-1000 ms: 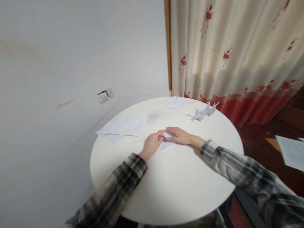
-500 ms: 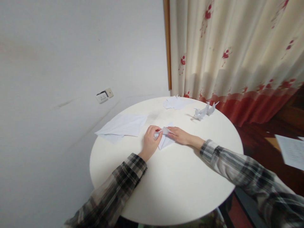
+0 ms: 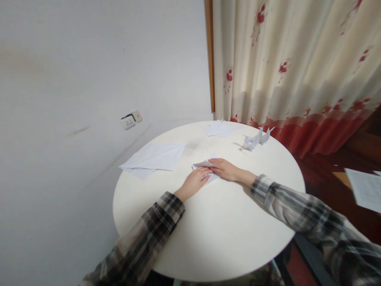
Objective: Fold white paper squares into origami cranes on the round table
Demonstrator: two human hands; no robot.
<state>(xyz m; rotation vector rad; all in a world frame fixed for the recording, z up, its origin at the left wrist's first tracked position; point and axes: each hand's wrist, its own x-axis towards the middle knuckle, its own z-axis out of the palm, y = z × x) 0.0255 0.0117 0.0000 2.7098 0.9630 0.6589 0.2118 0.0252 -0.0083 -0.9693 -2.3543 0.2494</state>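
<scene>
A small folded sheet of white paper (image 3: 203, 163) lies on the round white table (image 3: 205, 230), partly covered by both hands. My left hand (image 3: 197, 180) rests on its near left part with the fingers stretched out and flat. From the right, my right hand (image 3: 224, 169) lies across the paper, its fingers extended and pressing it down. The fingertips of both hands meet over the middle of the fold, which they hide.
Loose white sheets (image 3: 156, 157) lie at the table's left. At the back are more paper pieces (image 3: 222, 128). Folded paper figures (image 3: 253, 141) stand at the back right. A wall socket (image 3: 128, 122) is on the left, a curtain (image 3: 285, 71) behind.
My left hand has let go of the lifted paper flap it was pinching. It has moved slightly right and flattened onto the paper. My right hand has stayed almost in place.
</scene>
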